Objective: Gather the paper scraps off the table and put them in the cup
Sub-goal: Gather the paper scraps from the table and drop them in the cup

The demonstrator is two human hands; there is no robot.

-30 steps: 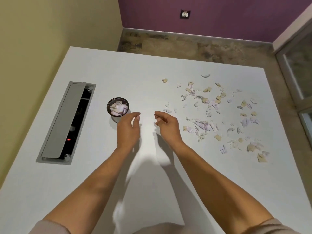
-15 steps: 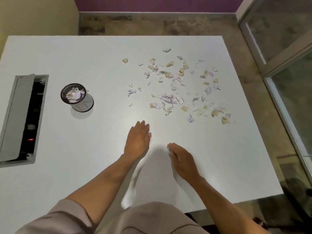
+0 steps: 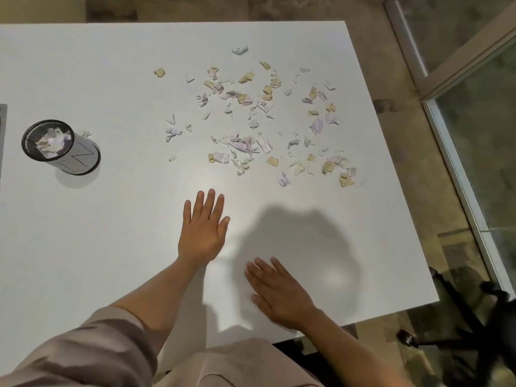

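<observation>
Both of your hands lie flat and released on the white surface (image 3: 83,65), fingers straight and grasping nothing: your left hand (image 3: 203,233) is a little farther out, fingers pointing toward the litter, and your right hand (image 3: 282,296) sits nearer the close edge, angled to the left. Neither touches any paper. The paper scraps (image 3: 259,118), torn bits in white, pale purple and tan, are spread loosely over the far right part of the surface, with the nearest pieces just beyond your left fingertips and a thicker cluster in the middle of the spread. The cup (image 3: 60,148) stands upright at the far left, well apart from the scatter, and it already has a layer of scraps inside, so part of the job looks done while most of the litter is yet to be collected. One tiny piece lies on the surface just beside the cup's far side. Flat palms look like a sensible start for sweeping: you can slide them outward and draw the light bits into one heap instead of pinching each one. Because the pieces are thin and curled, they will probably skid or flutter if you move fast, so rake slowly and cup both hands around the pile before lifting. The carry across to the cup is the stretch where bits are likeliest to drop.
</observation>
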